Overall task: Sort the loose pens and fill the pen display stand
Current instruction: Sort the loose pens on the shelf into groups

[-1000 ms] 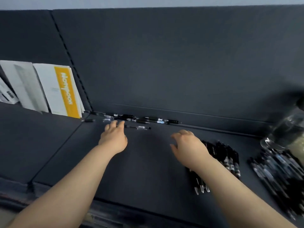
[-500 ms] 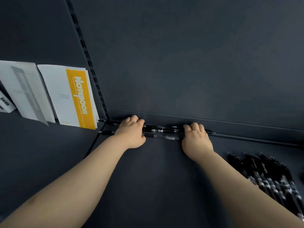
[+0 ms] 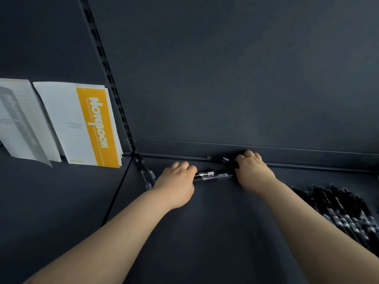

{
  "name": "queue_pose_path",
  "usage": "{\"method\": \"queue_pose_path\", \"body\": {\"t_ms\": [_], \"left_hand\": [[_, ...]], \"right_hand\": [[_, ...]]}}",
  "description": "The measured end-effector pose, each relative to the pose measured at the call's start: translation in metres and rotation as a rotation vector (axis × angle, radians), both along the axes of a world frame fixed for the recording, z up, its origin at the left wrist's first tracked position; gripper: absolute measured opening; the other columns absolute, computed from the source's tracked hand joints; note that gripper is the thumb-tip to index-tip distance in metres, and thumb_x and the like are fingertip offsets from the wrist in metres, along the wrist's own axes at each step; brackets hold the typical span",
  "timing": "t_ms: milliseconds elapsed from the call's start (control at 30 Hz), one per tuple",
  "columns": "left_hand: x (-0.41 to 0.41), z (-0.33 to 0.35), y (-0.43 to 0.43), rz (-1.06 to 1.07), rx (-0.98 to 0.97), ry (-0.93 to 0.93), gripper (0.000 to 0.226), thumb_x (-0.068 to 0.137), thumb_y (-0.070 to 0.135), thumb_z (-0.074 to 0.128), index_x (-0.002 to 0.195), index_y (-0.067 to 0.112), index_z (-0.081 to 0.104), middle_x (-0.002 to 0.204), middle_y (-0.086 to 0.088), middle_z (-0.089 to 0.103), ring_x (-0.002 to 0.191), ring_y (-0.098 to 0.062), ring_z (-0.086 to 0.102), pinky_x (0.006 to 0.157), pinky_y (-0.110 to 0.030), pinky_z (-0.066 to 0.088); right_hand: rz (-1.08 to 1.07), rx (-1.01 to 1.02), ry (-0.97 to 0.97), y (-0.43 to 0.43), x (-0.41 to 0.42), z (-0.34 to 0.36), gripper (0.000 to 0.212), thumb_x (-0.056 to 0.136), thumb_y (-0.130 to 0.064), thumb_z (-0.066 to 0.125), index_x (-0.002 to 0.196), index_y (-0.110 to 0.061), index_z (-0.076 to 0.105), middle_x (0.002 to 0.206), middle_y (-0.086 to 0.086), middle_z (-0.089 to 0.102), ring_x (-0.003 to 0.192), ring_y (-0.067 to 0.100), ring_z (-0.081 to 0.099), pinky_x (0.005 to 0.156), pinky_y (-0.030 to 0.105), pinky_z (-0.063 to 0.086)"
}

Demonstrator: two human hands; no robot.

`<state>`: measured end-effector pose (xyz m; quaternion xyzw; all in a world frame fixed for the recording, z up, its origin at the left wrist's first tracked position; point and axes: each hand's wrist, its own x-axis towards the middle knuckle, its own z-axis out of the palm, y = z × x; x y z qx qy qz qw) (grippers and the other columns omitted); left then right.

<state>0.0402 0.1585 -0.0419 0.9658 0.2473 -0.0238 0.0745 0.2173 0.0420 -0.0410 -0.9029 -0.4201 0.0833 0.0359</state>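
Both hands reach to 12 o'clock, deep against the shelf's back lip (image 3: 307, 152), where loose pens lie. The left hand (image 3: 176, 181) curls its fingers over 1 end of a bundle of pens (image 3: 213, 174) and the right hand (image 3: 253, 171) curls over the other end. The bundle is squeezed from both sides, probably to square it up and lift it as 1 lot. Stray pens (image 3: 148, 177) lie at 9 o'clock of the left hand, and another pen (image 3: 215, 159) sits just behind the bundle. A row of pens (image 3: 338, 212) laid side by side lies at 4 o'clock, and notebooks (image 3: 92, 126) stand at 10 o'clock. The display stand is out of view
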Motion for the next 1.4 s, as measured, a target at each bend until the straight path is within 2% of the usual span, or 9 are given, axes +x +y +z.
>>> {"method": "queue_pose_path", "body": {"t_ms": [233,333,500,633,800,1000,1133,1233,1400], "left_hand": [[-0.03,0.011,0.005,-0.065,-0.016,-0.012,0.051,0.093,0.024,0.039,0.143,0.02,0.029,0.14,0.001,0.036,0.128,-0.022,0.033,0.107,-0.034,0.028],[-0.046,0.02,0.034,0.05,-0.03,-0.079,0.056,0.091,0.013,0.038,0.145,0.024,0.029,0.148,0.004,0.03,0.133,-0.021,0.028,0.109,-0.035,0.028],[-0.065,0.017,0.072,0.088,0.033,0.154,0.066,0.088,-0.002,0.037,0.144,0.031,0.029,0.156,0.004,0.015,0.143,-0.02,0.01,0.113,-0.038,0.023],[-0.063,0.014,0.075,0.052,0.082,0.101,0.036,0.087,0.005,0.045,0.113,0.029,0.045,0.128,0.006,0.042,0.122,-0.018,0.035,0.097,-0.029,0.031],[-0.058,0.017,0.07,0.055,0.058,0.22,0.025,0.085,0.005,0.041,0.09,0.029,0.039,0.099,0.007,0.044,0.102,-0.018,0.038,0.081,-0.028,0.03],[-0.06,0.027,0.067,0.185,0.065,0.284,0.029,0.093,0.014,0.035,0.119,0.022,0.047,0.123,-0.001,0.049,0.107,-0.022,0.047,0.076,-0.03,0.039],[-0.048,0.038,0.044,0.219,0.036,0.163,0.015,0.093,0.018,0.036,0.105,0.018,0.046,0.106,-0.003,0.049,0.09,-0.021,0.051,0.067,-0.032,0.039],[-0.025,0.034,0.013,0.082,-0.121,0.111,0.004,0.092,0.018,0.038,0.092,0.02,0.042,0.099,-0.001,0.047,0.09,-0.022,0.049,0.072,-0.035,0.042],[-0.014,0.026,-0.013,-0.037,-0.259,0.175,0.029,0.096,0.032,0.043,0.123,0.023,0.049,0.119,0.004,0.046,0.099,-0.012,0.044,0.086,-0.027,0.038]], "right_hand": [[0.055,0.221,-0.031,0.008,-0.025,0.013,0.015,0.096,-0.019,0.041,0.101,-0.009,0.051,0.102,0.008,0.056,0.094,0.032,0.055,0.065,0.032,0.038],[0.2,0.206,0.049,0.019,-0.049,0.012,0.022,0.094,-0.021,0.044,0.109,-0.01,0.055,0.109,0.01,0.055,0.105,0.031,0.053,0.08,0.036,0.046],[0.251,0.076,0.15,0.022,-0.069,0.005,0.045,0.095,-0.042,0.042,0.135,-0.023,0.043,0.129,0.002,0.041,0.125,0.023,0.033,0.103,0.035,0.037],[0.331,0.023,0.237,0.017,-0.074,0.011,0.067,0.084,-0.06,0.05,0.141,-0.027,0.035,0.131,-0.001,0.036,0.127,0.019,0.027,0.109,0.036,0.031],[0.404,-0.01,0.259,0.006,-0.07,0.014,0.043,0.084,-0.034,0.058,0.125,-0.028,0.044,0.116,-0.006,0.041,0.118,0.018,0.033,0.101,0.034,0.037],[0.411,-0.038,0.266,-0.021,-0.062,0.015,0.033,0.086,-0.022,0.052,0.116,-0.033,0.049,0.113,-0.005,0.044,0.112,0.016,0.034,0.097,0.037,0.04],[0.457,0.021,0.257,-0.036,-0.065,0.015,0.033,0.087,-0.027,0.056,0.119,-0.034,0.052,0.113,-0.004,0.047,0.113,0.017,0.039,0.098,0.028,0.036],[0.506,0.07,0.28,-0.038,-0.077,0.015,0.045,0.087,-0.034,0.061,0.13,-0.03,0.049,0.12,-0.002,0.048,0.118,0.016,0.04,0.097,0.021,0.03],[0.47,0.074,0.286,-0.055,-0.074,0.02,0.065,0.077,-0.043,0.07,0.134,-0.026,0.045,0.128,-0.003,0.047,0.123,0.015,0.038,0.102,0.023,0.031]]}}
